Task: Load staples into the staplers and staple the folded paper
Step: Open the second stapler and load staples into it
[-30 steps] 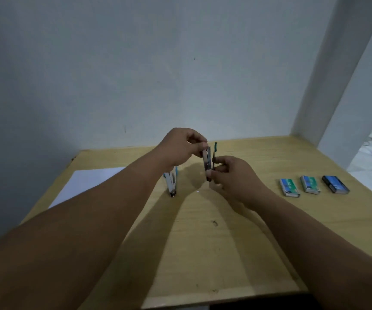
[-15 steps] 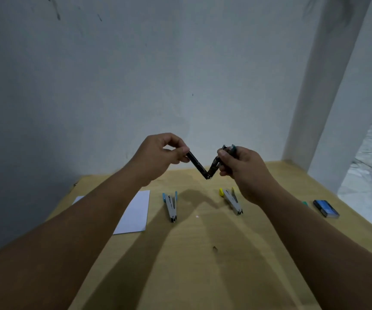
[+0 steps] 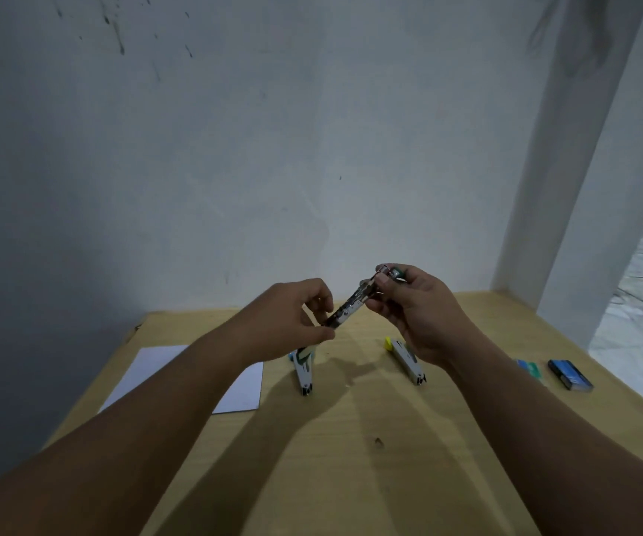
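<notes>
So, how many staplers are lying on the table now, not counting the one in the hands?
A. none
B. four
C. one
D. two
D: two lie on the table, the stapler with the blue end and the stapler with the yellow end, while the left hand and right hand hold a third stapler above them.

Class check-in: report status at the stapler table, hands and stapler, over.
Left hand and right hand both grip the green stapler, lifted above the table. Blue stapler and yellow stapler lie below. Paper untouched. Nothing in the way.
</notes>
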